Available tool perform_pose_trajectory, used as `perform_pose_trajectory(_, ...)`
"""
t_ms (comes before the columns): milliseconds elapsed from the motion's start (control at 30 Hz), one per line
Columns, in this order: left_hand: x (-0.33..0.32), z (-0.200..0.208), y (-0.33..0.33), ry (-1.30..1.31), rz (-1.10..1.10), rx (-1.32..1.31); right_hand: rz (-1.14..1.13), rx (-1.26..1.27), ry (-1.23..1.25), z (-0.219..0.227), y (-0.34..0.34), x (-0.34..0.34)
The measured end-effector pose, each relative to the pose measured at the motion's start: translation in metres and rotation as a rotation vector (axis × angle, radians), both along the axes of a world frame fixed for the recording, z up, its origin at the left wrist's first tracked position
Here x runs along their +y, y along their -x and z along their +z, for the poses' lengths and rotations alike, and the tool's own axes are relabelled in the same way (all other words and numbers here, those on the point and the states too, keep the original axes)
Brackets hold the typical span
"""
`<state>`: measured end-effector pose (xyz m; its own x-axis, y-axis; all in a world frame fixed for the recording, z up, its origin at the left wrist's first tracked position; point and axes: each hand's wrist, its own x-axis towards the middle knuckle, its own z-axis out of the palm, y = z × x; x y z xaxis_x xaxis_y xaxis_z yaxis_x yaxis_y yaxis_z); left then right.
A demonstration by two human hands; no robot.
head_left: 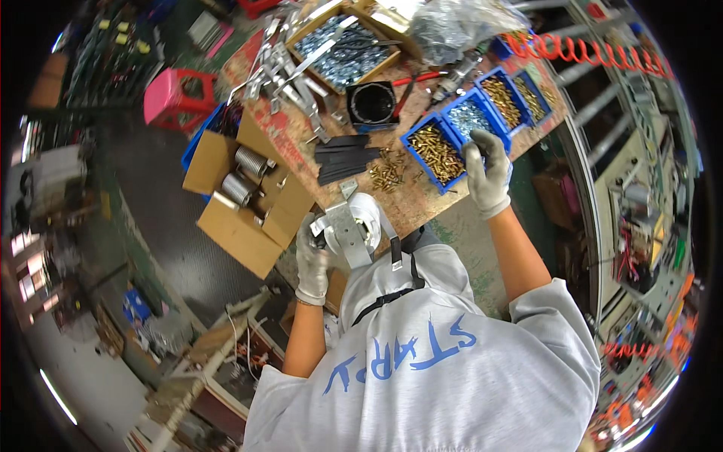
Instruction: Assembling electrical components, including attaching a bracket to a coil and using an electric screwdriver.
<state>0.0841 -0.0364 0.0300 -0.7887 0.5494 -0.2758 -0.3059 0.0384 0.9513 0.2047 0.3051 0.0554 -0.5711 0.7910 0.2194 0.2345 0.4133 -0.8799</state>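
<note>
My left hand point(312, 264), in a pale glove, is closed on the side of a metal bracket point(348, 232) at the table's near edge. A white round part point(368, 213) sits against the bracket, and a white strip hangs from it. My gloved right hand point(489, 175) is at the near edge of a blue bin with small silver fasteners point(465, 119). Its thumb and fingers are bent and apart, with nothing seen between them. Beside it on the left, another blue bin holds brass-coloured screws point(434, 153).
On the worktable point(301, 151) lie black strips point(345, 157), loose screws point(387, 170), a black square holder point(372, 104) and metal arms point(290, 79). A cardboard box with coils point(239, 187) stands left. A pink stool point(179, 98) is farther back; a red coiled hose point(580, 54) hangs right.
</note>
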Motion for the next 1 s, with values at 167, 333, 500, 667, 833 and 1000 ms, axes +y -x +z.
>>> perform_pose_trajectory(167, -0.022, -0.017, -0.027, 0.254, 0.485, -0.167, 0.489, -0.137, -0.049, -0.019, 0.061, -0.034)
perform_pose_trajectory(333, -0.034, -0.037, -0.057, 0.691, 0.412, -0.082, 0.805, -0.724, -0.242, -0.050, 0.111, -0.077)
perform_pose_trajectory(500, -0.039, -0.044, -0.066, 0.784, 0.294, -0.042, 0.791, -1.017, -0.322, -0.073, 0.177, -0.097)
perform_pose_trajectory(667, -0.065, -0.041, -0.065, 0.746, 0.214, -0.053, 0.800, -0.876, -0.480, -0.077, 0.176, -0.095)
perform_pose_trajectory(833, -0.105, -0.046, -0.055, 0.723, 0.236, -0.060, 0.731, -0.875, -0.510, -0.064, 0.174, -0.101)
perform_pose_trajectory(1000, -0.145, -0.042, -0.032, 0.683, 0.198, 0.060, 0.606, -0.843, -0.506, -0.050, 0.167, -0.106)
